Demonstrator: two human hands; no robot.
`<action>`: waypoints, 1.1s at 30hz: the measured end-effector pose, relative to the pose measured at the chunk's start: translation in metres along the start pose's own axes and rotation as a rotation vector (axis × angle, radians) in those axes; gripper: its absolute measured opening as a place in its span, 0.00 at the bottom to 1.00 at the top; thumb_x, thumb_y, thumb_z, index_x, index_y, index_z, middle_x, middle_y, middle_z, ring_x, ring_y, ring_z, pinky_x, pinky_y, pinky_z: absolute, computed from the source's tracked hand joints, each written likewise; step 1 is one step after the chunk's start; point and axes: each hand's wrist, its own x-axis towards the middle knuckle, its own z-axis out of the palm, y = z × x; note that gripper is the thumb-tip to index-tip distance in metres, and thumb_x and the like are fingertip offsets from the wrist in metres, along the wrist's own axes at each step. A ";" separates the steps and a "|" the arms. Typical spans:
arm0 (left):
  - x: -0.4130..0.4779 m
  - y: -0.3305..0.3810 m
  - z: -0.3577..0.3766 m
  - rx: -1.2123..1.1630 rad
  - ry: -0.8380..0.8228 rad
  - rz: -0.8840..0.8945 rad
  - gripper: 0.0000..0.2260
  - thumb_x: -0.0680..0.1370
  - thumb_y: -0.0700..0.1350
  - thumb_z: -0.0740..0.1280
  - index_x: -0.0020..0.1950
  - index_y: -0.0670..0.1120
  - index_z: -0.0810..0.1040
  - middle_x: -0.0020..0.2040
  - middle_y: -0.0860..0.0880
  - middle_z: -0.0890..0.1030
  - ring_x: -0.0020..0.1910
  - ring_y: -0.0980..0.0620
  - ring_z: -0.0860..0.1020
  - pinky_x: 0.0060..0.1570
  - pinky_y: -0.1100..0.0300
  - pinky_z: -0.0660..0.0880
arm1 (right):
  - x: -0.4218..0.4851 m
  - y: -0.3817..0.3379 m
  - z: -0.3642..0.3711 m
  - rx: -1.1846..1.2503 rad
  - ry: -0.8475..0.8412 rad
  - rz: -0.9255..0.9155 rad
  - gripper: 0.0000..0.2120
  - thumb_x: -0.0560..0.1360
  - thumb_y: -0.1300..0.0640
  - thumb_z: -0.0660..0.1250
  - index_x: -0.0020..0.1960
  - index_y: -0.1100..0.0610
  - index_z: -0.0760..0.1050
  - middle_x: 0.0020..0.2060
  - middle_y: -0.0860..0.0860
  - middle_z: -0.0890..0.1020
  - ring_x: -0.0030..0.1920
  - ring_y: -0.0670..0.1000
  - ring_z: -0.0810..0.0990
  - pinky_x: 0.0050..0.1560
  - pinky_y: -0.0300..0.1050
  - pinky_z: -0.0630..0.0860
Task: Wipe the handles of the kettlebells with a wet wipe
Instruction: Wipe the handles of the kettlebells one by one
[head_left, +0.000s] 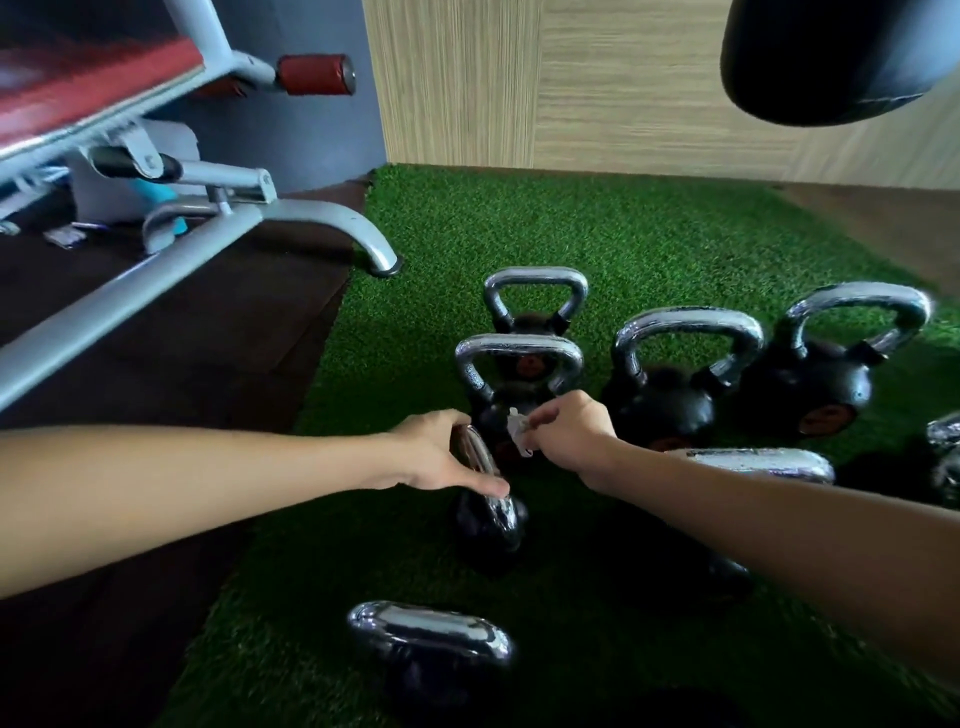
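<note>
Nearest kettlebell (431, 631) is sitting on the turf (623, 249). Left hand (441, 454) is curling fingers round the small kettlebell's handle (480, 457); right hand (569, 436) is pinching the wet wipe (519, 434) beside it.

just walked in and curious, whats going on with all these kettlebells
A person is working on kettlebell handles. The left hand grips the chrome handle of a small kettlebell on the green turf, while the right hand pinches a small white wipe close to that handle. Several other kettlebells stand around.
</note>
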 end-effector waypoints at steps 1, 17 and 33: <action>0.000 -0.006 0.001 -0.010 0.011 0.013 0.61 0.53 0.76 0.76 0.80 0.56 0.60 0.74 0.50 0.72 0.70 0.50 0.74 0.66 0.54 0.74 | 0.003 0.001 0.003 0.002 -0.013 0.006 0.05 0.69 0.58 0.77 0.45 0.53 0.87 0.41 0.50 0.84 0.39 0.46 0.78 0.31 0.34 0.70; -0.010 -0.066 0.010 -0.221 -0.019 0.176 0.57 0.59 0.70 0.79 0.82 0.59 0.55 0.78 0.59 0.65 0.72 0.63 0.66 0.72 0.54 0.69 | 0.027 0.007 0.078 -0.039 -0.190 -0.079 0.05 0.75 0.55 0.74 0.48 0.54 0.87 0.42 0.51 0.86 0.38 0.44 0.79 0.29 0.27 0.66; 0.014 -0.081 0.010 -0.317 -0.056 0.258 0.54 0.62 0.69 0.79 0.82 0.60 0.56 0.74 0.65 0.70 0.71 0.67 0.69 0.71 0.54 0.69 | 0.017 -0.004 0.066 0.271 -0.235 -0.240 0.08 0.76 0.55 0.74 0.55 0.51 0.86 0.37 0.43 0.85 0.31 0.33 0.77 0.34 0.26 0.69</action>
